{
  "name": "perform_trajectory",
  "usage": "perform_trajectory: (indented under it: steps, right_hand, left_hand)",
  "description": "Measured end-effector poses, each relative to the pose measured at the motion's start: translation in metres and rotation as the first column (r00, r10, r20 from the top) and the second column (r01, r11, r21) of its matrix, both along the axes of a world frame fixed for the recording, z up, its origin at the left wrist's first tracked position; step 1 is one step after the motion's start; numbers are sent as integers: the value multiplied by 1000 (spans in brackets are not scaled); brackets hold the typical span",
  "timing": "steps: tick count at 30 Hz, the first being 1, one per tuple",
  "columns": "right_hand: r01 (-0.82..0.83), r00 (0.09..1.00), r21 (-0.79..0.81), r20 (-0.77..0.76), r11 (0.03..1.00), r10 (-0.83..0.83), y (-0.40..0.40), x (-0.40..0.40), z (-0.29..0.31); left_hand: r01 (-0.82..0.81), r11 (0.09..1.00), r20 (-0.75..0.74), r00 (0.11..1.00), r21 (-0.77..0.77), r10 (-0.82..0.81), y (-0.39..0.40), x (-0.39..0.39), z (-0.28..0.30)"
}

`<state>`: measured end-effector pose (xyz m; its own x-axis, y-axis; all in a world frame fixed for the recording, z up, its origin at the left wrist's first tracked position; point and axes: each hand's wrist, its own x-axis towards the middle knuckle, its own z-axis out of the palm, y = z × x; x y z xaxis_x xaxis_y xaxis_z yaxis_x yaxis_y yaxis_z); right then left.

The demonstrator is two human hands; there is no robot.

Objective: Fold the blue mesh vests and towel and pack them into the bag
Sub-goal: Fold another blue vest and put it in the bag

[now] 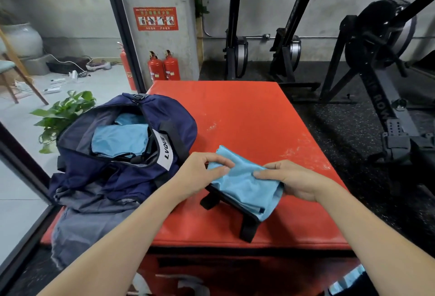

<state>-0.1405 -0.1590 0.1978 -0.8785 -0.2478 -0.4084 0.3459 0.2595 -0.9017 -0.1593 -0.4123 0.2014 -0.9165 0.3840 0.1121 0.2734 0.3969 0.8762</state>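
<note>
Bag (122,154) left of vest (244,185) (both on box (247,116)).

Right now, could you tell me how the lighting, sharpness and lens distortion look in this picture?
Head view: even, soft light with faint shadows; scuffs on the red padded box top show clearly; the light blue mesh vest and both hands are sharp; wide-angle bending curves the dark door frame and stretches the forearms at the edges.

Right hand's fingers (286,183) lie hidden beneath the vest (244,185).
</note>
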Motion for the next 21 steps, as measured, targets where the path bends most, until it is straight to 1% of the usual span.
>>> perform_trajectory:
  steps: [1,3,5,7,9,12,14,17,19,21]
  right_hand:
    - [2,1000,5,-1,1000,-2,-3,-1,-1]
    - [36,999,-51,-30,998,-37,-10,-2,-2]
    - [94,991,-168,-79,981,-109,-24,-4,1]
    - [165,969,-305,-126,938,-212,-43,-5,5]
    - [237,932,-374,-174,897,-319,-65,-8,7]
    - [322,858,-289,-314,902,-407,-97,-10,12]
    - [347,807,-257,-408,902,-427,-119,-12,17]
    - [304,757,-253,-521,919,-394,-159,-25,25]
    - [275,734,-196,-589,941,-337,-191,-39,28]
    - [247,730,-150,-621,957,-286,-225,-54,31]
  left_hand:
    - [-24,1000,-10,1000,2,24,-5,2,1]
    - [-65,998,-19,998,-7,65,-15,7,5]
    - [-105,994,-14,994,36,106,-26,10,7]
    - [-137,988,-6,991,71,137,-39,12,8]
    - [-164,983,-39,985,84,167,-53,16,11]
    - [-239,964,-96,963,120,251,-72,21,14]
    - [-336,922,-94,929,191,358,-88,19,14]
    - [-515,811,-106,823,276,559,-114,17,20]
    - [-620,736,-162,724,271,670,-136,15,26]
    - [-689,676,-190,650,261,736,-162,12,31]
